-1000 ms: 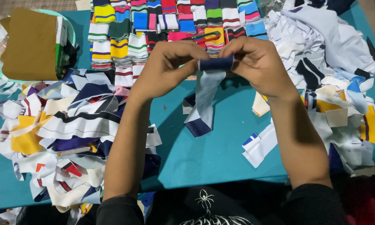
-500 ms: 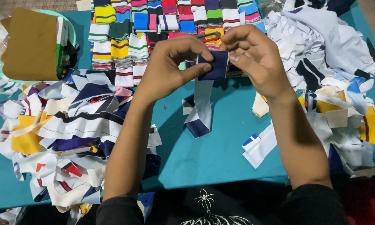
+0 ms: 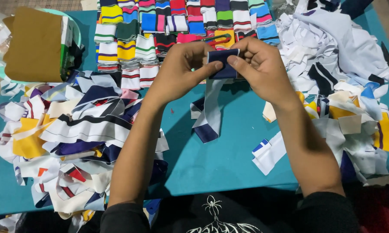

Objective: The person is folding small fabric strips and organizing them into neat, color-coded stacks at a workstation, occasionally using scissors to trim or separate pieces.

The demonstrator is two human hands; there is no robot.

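- Navy fold now squarer and tighter than a second ago; then it was a flat band stretched between both hands. Folding looks well along.
- Left hand [image 3: 177, 71] and right hand [image 3: 261, 69] both pinch the folded navy cloth strip [image 3: 222, 64], thumbs on its front face, held above the counter [image 3: 229, 159] near its far edge.
- Strip: dark navy fold on top, pale grey-white tail with navy end hanging down to the counter.
- Folded striped pieces [image 3: 160, 26] line the far edge; loose scrap piles [image 3: 73, 133] lie left and right.
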